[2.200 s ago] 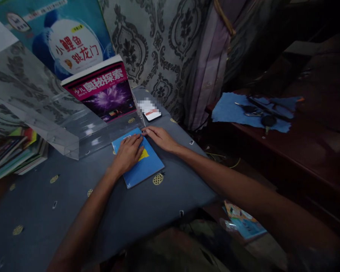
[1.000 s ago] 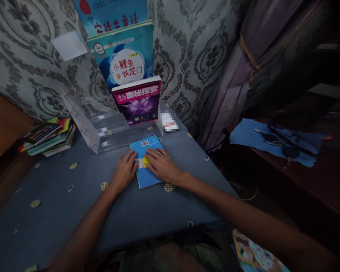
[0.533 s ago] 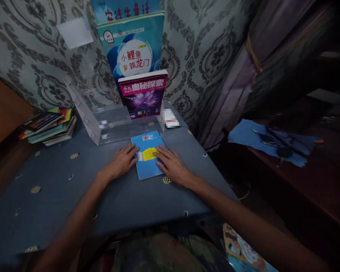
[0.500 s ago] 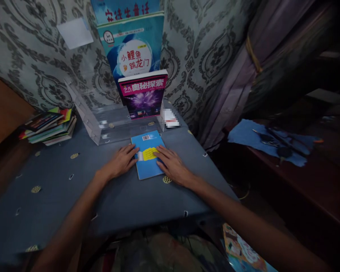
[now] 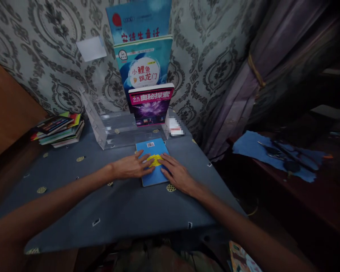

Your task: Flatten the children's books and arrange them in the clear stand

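A thin blue book (image 5: 155, 178) with a barcode and a yellow patch lies flat on the dark grey tablecloth (image 5: 124, 211). My left hand (image 5: 133, 165) rests on its left half, fingers spread and reaching to the yellow patch. My right hand (image 5: 179, 174) lies along the book's right side, its outstretched fingers on the cover. Neither hand grips the book. Just behind it stands a clear acrylic rack (image 5: 95, 117), which bears a pink and purple book (image 5: 151, 107) in front and taller blue books (image 5: 143, 56) behind.
A stack of books (image 5: 61, 130) lies at the table's left. Beside the rack's right end is a blurred white item (image 5: 175, 127). To the right, a dark red surface (image 5: 272, 189) holds a blue cloth (image 5: 243, 145) with tools on it. A tied curtain (image 5: 229, 105) hangs beyond.
My left hand has slid right, from the book's left edge further onto its cover. My right hand stays at the right side. The view has shifted, so everything appears lower and further right.
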`<state>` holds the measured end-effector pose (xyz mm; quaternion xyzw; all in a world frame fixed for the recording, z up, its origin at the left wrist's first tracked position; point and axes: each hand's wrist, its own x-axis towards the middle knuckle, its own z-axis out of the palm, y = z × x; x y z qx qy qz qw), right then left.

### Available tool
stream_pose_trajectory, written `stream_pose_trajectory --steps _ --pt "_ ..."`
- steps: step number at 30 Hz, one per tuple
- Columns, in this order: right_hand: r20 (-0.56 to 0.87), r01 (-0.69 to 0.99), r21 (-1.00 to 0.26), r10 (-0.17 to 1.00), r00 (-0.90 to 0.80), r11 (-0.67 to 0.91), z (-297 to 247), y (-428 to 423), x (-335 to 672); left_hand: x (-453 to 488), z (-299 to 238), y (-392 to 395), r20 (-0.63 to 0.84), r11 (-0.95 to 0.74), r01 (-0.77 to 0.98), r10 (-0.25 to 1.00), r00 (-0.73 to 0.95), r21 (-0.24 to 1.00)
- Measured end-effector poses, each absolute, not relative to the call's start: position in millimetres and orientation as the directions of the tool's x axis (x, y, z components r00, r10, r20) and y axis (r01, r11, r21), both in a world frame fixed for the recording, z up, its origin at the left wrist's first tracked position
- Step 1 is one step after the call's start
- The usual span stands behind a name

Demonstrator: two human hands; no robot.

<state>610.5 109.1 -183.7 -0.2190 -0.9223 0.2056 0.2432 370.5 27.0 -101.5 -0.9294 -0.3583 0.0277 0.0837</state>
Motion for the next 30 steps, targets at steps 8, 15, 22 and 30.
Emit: stream_pose_trajectory --steps 8,15,22,30 --pt "0.361 0.292 -0.521 0.518 -0.775 0.802 -179 108 613 359 -127 26 -0.009 -0.625 0.765 0.775 0.631 -0.155" --pt "0.349 0.207 -0.701 0.581 -0.735 0.683 -168 117 622 354 -146 40 0.258 -0.517 0.843 0.843 0.471 0.148" --pt "0.379 -0.146 -0.904 0.593 -0.711 0.403 -143 131 642 366 -126 31 0.348 -0.34 0.718 0.926 0.144 0.608" --pt "0.35 -0.07 -0.91 0.667 -0.658 0.408 -154 125 615 381 -123 36 0.35 -0.257 0.286 0.869 -0.349 0.923"
